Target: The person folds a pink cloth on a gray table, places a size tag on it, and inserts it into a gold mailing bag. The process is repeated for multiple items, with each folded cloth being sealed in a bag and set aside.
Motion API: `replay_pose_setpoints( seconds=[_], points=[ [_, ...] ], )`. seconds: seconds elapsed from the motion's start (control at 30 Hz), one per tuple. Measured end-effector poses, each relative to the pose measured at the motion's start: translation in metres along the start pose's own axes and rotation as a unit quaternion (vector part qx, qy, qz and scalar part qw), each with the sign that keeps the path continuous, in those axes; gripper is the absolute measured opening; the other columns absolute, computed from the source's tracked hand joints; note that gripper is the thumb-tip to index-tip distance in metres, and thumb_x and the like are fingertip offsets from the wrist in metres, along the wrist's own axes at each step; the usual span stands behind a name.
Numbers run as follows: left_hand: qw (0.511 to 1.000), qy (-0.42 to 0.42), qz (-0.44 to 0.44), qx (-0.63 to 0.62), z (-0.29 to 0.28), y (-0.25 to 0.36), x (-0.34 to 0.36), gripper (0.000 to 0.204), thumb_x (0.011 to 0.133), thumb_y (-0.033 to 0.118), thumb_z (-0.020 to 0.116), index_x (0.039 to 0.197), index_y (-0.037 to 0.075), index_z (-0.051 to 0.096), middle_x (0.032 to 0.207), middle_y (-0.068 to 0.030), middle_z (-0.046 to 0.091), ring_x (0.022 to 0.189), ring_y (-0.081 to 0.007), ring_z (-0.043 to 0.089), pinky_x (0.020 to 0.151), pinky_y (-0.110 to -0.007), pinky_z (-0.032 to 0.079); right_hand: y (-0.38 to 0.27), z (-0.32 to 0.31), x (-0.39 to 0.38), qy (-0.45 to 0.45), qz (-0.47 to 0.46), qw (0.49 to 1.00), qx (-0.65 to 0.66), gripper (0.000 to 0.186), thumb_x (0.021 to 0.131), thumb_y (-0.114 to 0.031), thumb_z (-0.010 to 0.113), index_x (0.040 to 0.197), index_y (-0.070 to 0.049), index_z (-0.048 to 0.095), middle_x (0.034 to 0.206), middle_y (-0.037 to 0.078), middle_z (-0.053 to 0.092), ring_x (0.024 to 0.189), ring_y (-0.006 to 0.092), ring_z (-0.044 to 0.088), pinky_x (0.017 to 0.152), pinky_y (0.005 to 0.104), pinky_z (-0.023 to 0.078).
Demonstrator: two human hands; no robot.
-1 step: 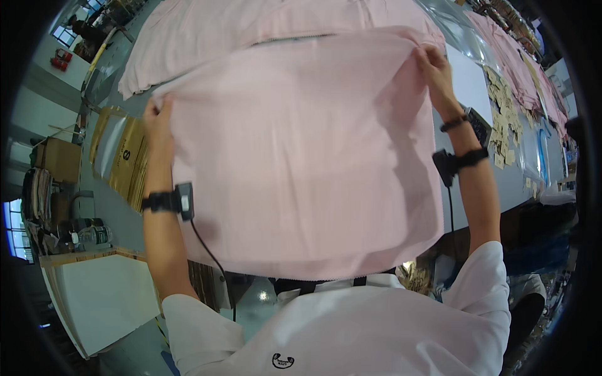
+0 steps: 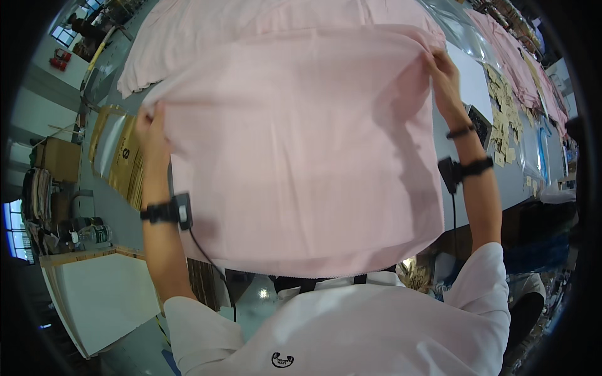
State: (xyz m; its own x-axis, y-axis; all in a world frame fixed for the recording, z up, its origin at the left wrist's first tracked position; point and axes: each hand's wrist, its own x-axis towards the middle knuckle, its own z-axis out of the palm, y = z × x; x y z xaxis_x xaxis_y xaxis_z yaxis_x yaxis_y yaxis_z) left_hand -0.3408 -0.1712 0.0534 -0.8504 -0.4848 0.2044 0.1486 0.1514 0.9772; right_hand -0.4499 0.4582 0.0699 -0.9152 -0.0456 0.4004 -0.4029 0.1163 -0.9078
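A wide sheet of soft pink cloth (image 2: pixel 301 150) stretches between my two hands, its near edge hanging by my body. At its far left corner, my left hand (image 2: pixel 152 131) is closed on the edge, thumb uppermost. My right hand (image 2: pixel 443 72) pinches the far right corner, where folds and a shadow run down the cloth. The middle is fairly smooth, and the far edge bulges up a little. Some fingers of both hands are hidden by the fabric. Beyond lies more pink fabric (image 2: pixel 207 25), partly covered by the held piece.
Gold packets (image 2: pixel 128 163) lie left of the cloth on the grey table (image 2: pixel 461 207). To the right are a white sheet (image 2: pixel 467 81), a dark box (image 2: pixel 480 125), many small tan tags (image 2: pixel 501 113) and clear plastic (image 2: pixel 461 28). A white panel (image 2: pixel 103 301) stands lower left, near a bottle (image 2: pixel 94 235).
Both hands have moved slightly outward and toward me, spreading the cloth's far corners. A dark line along the far fabric has become covered.
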Motion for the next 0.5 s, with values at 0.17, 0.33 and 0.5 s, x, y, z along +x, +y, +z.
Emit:
replay_pose_setpoints(
  seconds=[0.17,0.33,0.5],
  points=[
    [0.998,-0.009,0.028,0.061,-0.091,-0.005,-0.115,0.033,0.099,0.007,0.069,0.130,-0.004,0.062,0.122,-0.0087,0.068,0.114,-0.0186,0.063,0.099,-0.032,0.048,-0.033,-0.034,-0.122,-0.092,0.057,0.988,-0.107,0.013,0.093,0.003,0.070,0.103,-0.002,0.064,0.094,-0.002,0.059,0.096,0.0102,0.058,0.090,0.0260,0.047],
    [0.922,-0.133,0.051,0.360,-0.138,-0.019,-0.155,0.022,0.099,0.008,0.067,0.119,-0.002,0.070,0.126,-0.0083,0.069,0.114,-0.0189,0.064,0.098,-0.033,0.049,-0.036,-0.061,-0.157,-0.194,0.075,0.932,-0.296,0.018,0.092,0.002,0.067,0.110,0.001,0.069,0.113,0.009,0.072,0.099,0.0148,0.064,0.086,0.0306,0.052],
    [0.966,-0.031,-0.102,0.237,-0.104,-0.018,-0.114,0.043,0.101,0.017,0.069,0.141,0.004,0.061,0.131,-0.0071,0.067,0.122,-0.0151,0.059,0.103,-0.028,0.046,-0.017,-0.045,-0.122,-0.079,0.118,0.950,-0.277,0.032,0.096,-0.009,0.069,0.126,-0.001,0.069,0.120,0.010,0.071,0.105,0.0171,0.064,0.088,0.0309,0.053]
  ],
)
